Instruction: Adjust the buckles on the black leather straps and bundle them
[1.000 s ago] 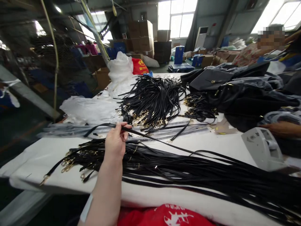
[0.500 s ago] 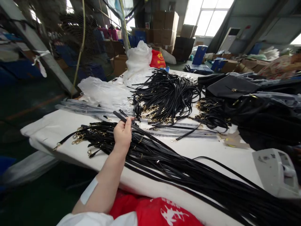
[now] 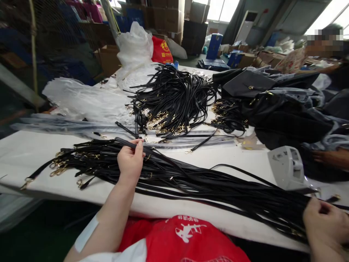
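Note:
My left hand (image 3: pixel 130 162) pinches one black strap (image 3: pixel 125 142) between thumb and fingers, just above a long bundle of black straps (image 3: pixel 191 182) with gold clasps that lies across the white table (image 3: pixel 245 160). My right hand (image 3: pixel 323 220) rests at the bundle's right end near the table's front edge, fingers curled over the strap ends; its grip is hard to make out. A second heap of tangled black straps (image 3: pixel 174 98) lies further back.
Black bags (image 3: pixel 272 109) pile up at the right, with another person's hand (image 3: pixel 328 157) beside them. A grey device (image 3: pixel 286 168) stands on the table at right. White plastic bags (image 3: pixel 89 98) and clear sleeves lie at the left. Cardboard boxes (image 3: pixel 166 18) stand behind.
The view swung back to the right and my right hand came into sight at the bundle's right end. My left hand stays on the strap, lowered close to the bundle.

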Action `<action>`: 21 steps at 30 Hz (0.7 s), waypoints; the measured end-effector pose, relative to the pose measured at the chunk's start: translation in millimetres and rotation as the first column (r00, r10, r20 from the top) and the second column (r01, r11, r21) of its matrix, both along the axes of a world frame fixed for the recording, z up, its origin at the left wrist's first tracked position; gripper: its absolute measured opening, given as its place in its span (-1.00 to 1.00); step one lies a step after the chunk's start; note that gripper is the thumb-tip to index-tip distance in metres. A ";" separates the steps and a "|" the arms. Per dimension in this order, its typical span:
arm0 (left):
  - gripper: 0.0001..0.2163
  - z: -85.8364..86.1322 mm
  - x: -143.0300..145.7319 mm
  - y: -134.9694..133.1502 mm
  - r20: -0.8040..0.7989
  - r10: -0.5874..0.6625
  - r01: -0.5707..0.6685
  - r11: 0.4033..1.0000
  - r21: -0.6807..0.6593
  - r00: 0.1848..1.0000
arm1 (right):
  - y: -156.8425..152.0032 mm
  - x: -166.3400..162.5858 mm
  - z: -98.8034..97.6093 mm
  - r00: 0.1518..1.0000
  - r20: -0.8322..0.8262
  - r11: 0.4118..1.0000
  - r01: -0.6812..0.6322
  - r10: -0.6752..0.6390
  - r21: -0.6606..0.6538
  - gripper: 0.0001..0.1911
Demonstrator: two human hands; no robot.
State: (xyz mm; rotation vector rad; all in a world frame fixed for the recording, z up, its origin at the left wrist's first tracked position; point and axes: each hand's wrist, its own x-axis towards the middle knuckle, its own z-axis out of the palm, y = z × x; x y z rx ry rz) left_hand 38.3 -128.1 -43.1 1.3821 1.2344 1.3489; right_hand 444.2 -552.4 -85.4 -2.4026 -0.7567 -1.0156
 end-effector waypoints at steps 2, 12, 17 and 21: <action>-0.65 1.0 7.1 -8.3 0.008 -0.063 0.063 0.998 -0.020 0.998 | 23.0 -24.5 -18.9 0.995 -0.008 0.993 -0.102 0.101 -0.060 -0.74; -0.72 13.5 19.5 -30.2 -0.014 -0.185 0.184 0.982 -0.030 0.983 | 91.7 -89.0 -12.3 0.664 -0.507 0.619 -0.731 0.550 -0.287 -0.64; -0.74 23.2 9.0 -15.6 0.144 -0.010 0.014 1.000 -0.024 0.990 | 81.3 -83.3 -8.7 0.673 -0.537 0.641 -0.712 0.508 -0.286 -0.58; -0.77 25.2 10.5 -13.2 0.187 -0.007 0.008 1.000 -0.008 0.982 | 75.0 -80.4 -8.3 0.689 -0.557 0.668 -0.685 0.464 -0.291 -0.65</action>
